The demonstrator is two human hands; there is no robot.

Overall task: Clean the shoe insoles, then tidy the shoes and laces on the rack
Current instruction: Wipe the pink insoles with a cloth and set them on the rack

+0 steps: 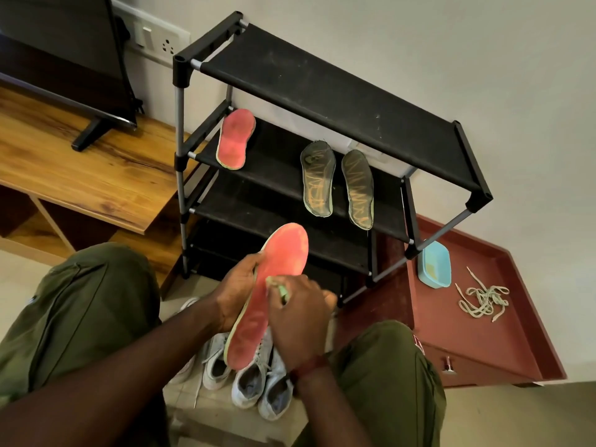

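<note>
My left hand [237,291] grips a red insole [274,285] by its left edge and holds it up in front of the black shoe rack [322,91]. My right hand [298,317] grips a small green brush [280,287] and presses it against the insole's middle. A second red insole [233,138] lies on the rack's second shelf at the left. Two dark insoles [319,179] [358,188] lean side by side on that shelf. Several white shoes [251,375] stand on the floor between my knees. A tangle of pale laces [483,300] lies on the red-brown cabinet top.
A light blue tub [433,264] sits on the red-brown low cabinet [467,343] right of the rack. A wooden TV unit [80,175] with a television [64,59] stands to the left. The wall holds a socket plate [154,37].
</note>
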